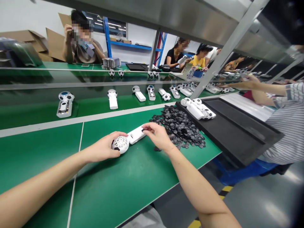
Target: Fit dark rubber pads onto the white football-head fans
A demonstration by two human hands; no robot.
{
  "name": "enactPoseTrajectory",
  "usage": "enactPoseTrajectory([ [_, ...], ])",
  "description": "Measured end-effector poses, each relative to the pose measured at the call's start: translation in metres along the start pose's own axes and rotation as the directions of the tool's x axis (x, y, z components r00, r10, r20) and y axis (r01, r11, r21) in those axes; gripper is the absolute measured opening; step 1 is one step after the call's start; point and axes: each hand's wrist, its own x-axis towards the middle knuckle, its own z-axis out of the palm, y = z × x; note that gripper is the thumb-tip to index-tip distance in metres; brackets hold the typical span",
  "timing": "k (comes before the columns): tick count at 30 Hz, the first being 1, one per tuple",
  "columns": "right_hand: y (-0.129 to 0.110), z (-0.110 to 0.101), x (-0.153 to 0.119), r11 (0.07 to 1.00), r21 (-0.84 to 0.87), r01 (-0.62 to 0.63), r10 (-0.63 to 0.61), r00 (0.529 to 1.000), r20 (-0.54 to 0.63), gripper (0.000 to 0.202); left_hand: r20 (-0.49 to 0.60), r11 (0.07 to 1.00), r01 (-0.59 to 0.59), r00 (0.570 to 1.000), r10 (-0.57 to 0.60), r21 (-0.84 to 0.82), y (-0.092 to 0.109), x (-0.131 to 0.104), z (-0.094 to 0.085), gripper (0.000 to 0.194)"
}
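A white handheld fan point(137, 134) with a football-patterned round head lies on the green bench in front of me. My left hand point(106, 147) is wrapped around its round head, thumb on the near side and fingers over the far side. At the far end of the handle is my right hand point(156, 134), its thumb and fingers pinching a small black piece against the white surface. Just beyond that hand spreads a pile of small black pieces point(180, 126). Whether the black piece touches the handle is hard to tell.
Several football fans, such as one with its inside exposed point(64, 106), lie along the green conveyor point(95, 106). A black tray point(237, 126) at the right holds more white fans point(198, 109). A slanted metal post point(213, 63) rises behind it. A co-worker in stripes point(289, 117) sits at right.
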Motion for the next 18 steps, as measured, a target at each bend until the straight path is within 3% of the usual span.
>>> enactPoseTrajectory([
  [2,-0.007,0.005,-0.003,0.95,0.307,0.056,-0.068,0.997,0.03,0.014,0.047,1.0,-0.013,0.999,0.012,0.024,0.001,0.0,-0.003,0.058],
  [4,-0.015,0.009,-0.005,0.908,0.413,0.071,-0.12,0.988,0.094,0.014,0.081,0.999,-0.026,0.996,0.024,0.027,0.001,0.002,-0.004,0.058],
  [11,-0.026,0.019,-0.009,0.9,0.404,0.165,-0.265,0.941,0.208,0.01,0.097,0.998,-0.059,0.994,0.055,0.032,-0.003,0.003,-0.003,0.053],
  [18,-0.028,0.026,-0.007,0.925,0.304,0.228,-0.295,0.935,0.197,0.005,-0.066,0.995,-0.049,0.996,0.055,0.087,0.0,0.006,0.01,0.044],
])
